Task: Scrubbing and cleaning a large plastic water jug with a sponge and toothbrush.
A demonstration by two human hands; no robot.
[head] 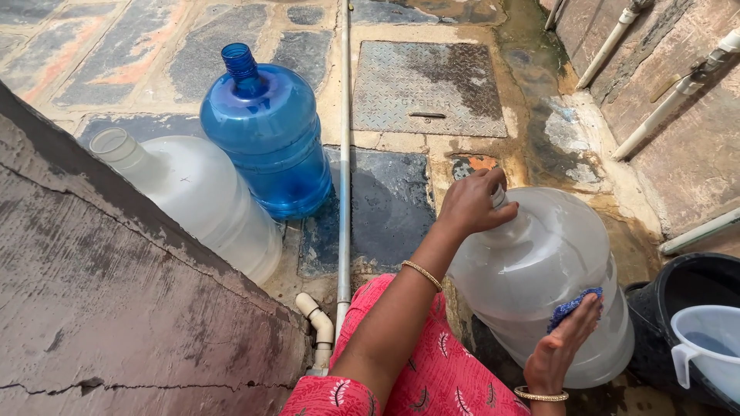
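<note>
The left hand is gripping the neck of the clear jug to keep it steady, while the right hand's fingers are pressing a blue sponge against its side.

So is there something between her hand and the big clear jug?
Yes, for one hand. A blue scrubber sits between the right hand and the clear jug. The left hand grips the jug's neck directly, with nothing between.
</note>
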